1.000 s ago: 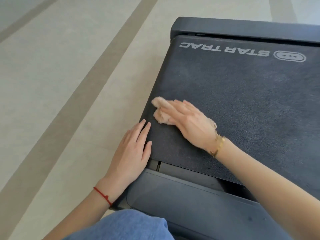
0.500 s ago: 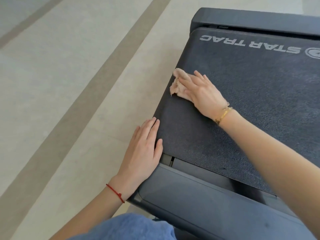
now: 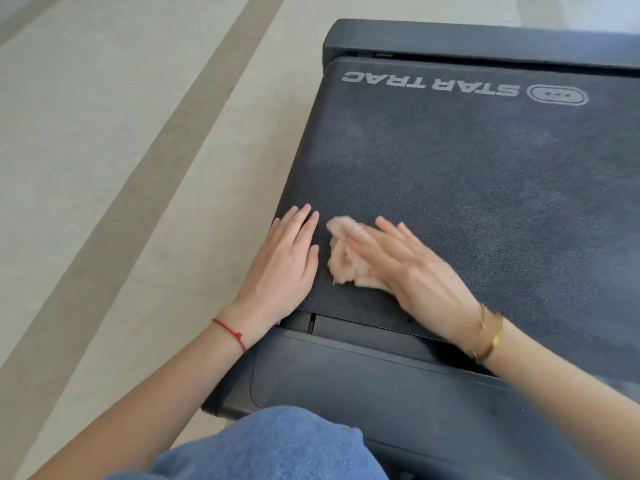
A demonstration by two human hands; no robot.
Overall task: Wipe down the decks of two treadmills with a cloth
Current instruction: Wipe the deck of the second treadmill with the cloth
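A dark treadmill deck (image 3: pixel 467 174) with white STAR TRAC lettering fills the right side of the head view. A small beige cloth (image 3: pixel 341 259) lies bunched on the deck near its left front corner. My right hand (image 3: pixel 408 268) presses flat on the cloth with straight fingers, blurred by motion. My left hand (image 3: pixel 284 261) rests flat on the deck's left edge, just left of the cloth, fingers straight and together.
The treadmill's dark plastic end cover (image 3: pixel 381 386) lies below the deck, nearest me. A raised black frame bar (image 3: pixel 485 39) crosses the far end. Pale floor (image 3: pixel 121 168) with darker stripes spreads to the left. My blue-jeaned knee (image 3: pixel 277 448) is at the bottom.
My right hand has dragged the cloth back toward me along the deck's left side, ending beside my left hand. The left hand stayed flat at the deck's edge.
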